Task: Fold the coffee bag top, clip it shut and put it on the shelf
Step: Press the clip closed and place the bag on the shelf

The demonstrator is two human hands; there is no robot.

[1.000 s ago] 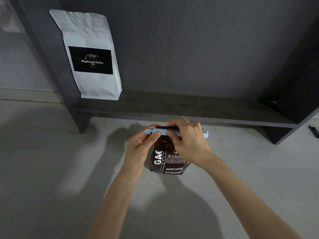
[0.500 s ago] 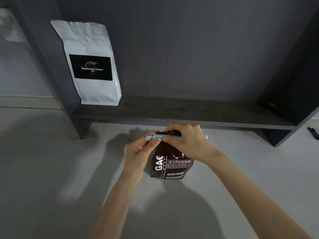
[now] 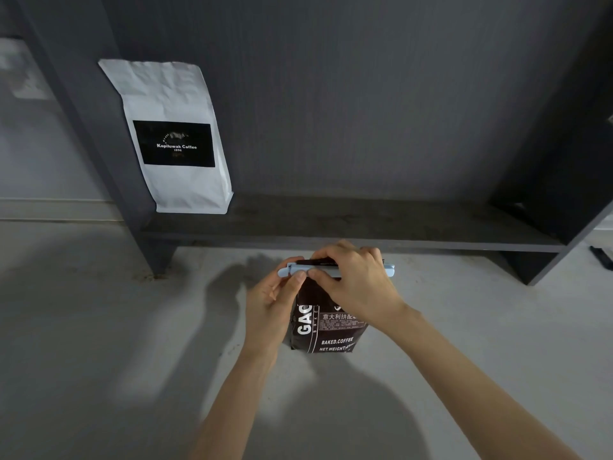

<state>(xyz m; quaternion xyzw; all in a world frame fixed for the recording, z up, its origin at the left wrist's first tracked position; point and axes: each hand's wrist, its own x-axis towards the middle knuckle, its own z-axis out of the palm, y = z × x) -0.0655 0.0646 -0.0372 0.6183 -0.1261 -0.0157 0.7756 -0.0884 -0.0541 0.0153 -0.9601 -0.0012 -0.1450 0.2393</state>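
A dark brown coffee bag (image 3: pixel 326 330) with white lettering stands upright on the grey floor just in front of the low dark shelf (image 3: pixel 348 224). A pale blue bar clip (image 3: pixel 389 270) lies across the bag's folded top. My left hand (image 3: pixel 270 305) pinches the clip's left end between thumb and fingers. My right hand (image 3: pixel 355 280) lies over the middle of the clip and the bag top and hides most of both.
A white coffee bag (image 3: pixel 175 137) with a black label stands at the shelf's left end, leaning on the back panel. The shelf board to its right is bare. The shelf's dark side panels rise left and right. A small black object (image 3: pixel 602 257) lies on the floor, far right.
Both hands stay on the clip and bag top. My right hand has pressed down over the clip, and my view has tilted slightly so that the shelf sits lower.
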